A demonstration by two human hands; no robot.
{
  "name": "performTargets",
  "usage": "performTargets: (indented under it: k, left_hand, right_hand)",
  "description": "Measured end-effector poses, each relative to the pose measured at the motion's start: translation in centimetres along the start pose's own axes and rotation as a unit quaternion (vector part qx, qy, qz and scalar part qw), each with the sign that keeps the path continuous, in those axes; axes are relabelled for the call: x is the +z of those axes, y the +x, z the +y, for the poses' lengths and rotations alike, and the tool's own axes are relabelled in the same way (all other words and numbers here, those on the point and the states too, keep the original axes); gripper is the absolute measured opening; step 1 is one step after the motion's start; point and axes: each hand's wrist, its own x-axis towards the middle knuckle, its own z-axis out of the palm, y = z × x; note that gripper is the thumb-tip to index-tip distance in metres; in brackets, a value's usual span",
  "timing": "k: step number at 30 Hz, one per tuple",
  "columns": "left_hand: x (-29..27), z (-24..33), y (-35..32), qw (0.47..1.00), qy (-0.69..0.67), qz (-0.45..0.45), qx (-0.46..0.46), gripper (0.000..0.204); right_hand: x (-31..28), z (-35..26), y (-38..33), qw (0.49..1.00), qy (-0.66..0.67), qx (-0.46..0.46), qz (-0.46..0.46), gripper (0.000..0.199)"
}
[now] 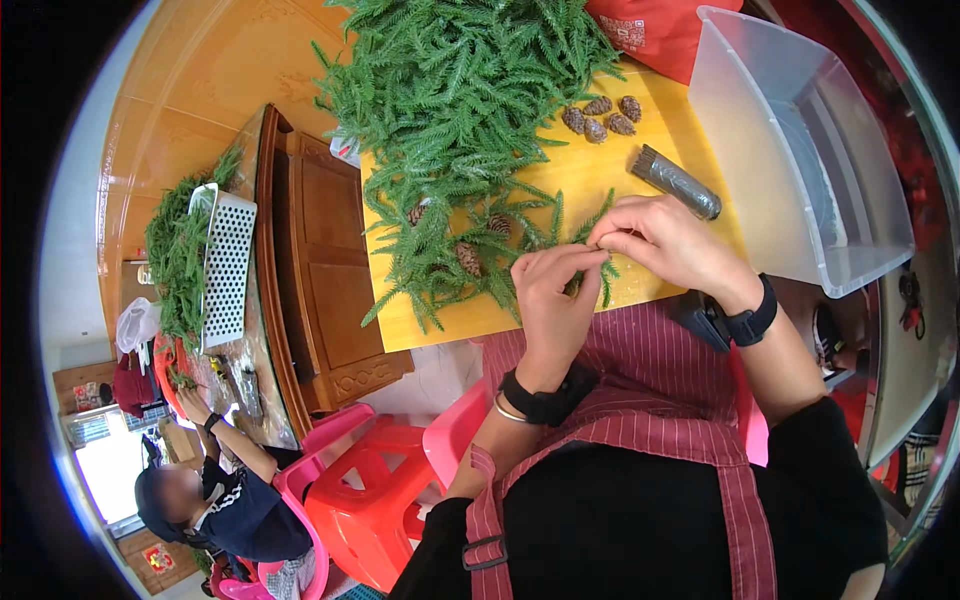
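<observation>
Over the near edge of the yellow tabletop (pixel 440 325), my two hands meet at the fingertips. My left hand (pixel 558 295) is closed in a pinch on a green pine sprig (pixel 606 284), whose needles stick out below and above the fingers. Thumb and forefinger of my right hand (pixel 665 240) are pinched against the same spot; a thin dark bit shows there, too small to name. Just beyond the right hand lies a dark grey cylindrical bundle (pixel 676 182). Left of my hands, a green branch holds several brown pine cones (pixel 468 259).
A large heap of green branches (pixel 470 90) covers the far table. Several loose pine cones (pixel 595 130) lie beside it. At right stands a clear plastic bin (pixel 800 160), with a red bag (pixel 655 30) behind. Left are a red stool (pixel 365 500), a white perforated basket (pixel 228 270) and a seated person (pixel 240 510).
</observation>
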Motion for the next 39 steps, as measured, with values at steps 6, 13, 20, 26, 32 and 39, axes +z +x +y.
performTargets:
  k: [6,13,20,26,32,39]
  left_hand:
    - [0.0,0.1,0.0,1.000,-0.014,0.010,-0.014,0.012]
    - [0.0,0.2,-0.1,1.000,-0.002,0.014,-0.009,0.015]
    - [0.1,0.1,-0.1,1.000,-0.015,0.016,-0.022,0.015]
    - [0.0,-0.3,-0.2,0.996,-0.051,-0.008,-0.069,0.014]
    - [0.3,-1.5,-0.3,0.975,-0.173,0.007,-0.141,0.011]
    - [-2.5,-0.6,1.4,0.962,-0.196,-0.084,-0.173,0.008]
  right_hand:
    - [0.7,-0.7,-1.4,0.975,0.180,0.125,0.042,0.014]
    - [1.5,0.1,-1.9,0.984,0.122,0.110,0.074,0.011]
    - [1.6,0.0,-2.1,0.977,0.145,0.145,0.059,0.008]
    - [2.0,-0.1,-1.9,0.989,0.093,0.087,0.073,0.009]
    - [2.2,0.0,-1.9,0.989,0.103,0.077,0.078,0.016]
    - [0.1,-1.7,-1.6,0.995,-0.054,-0.070,0.044,0.035]
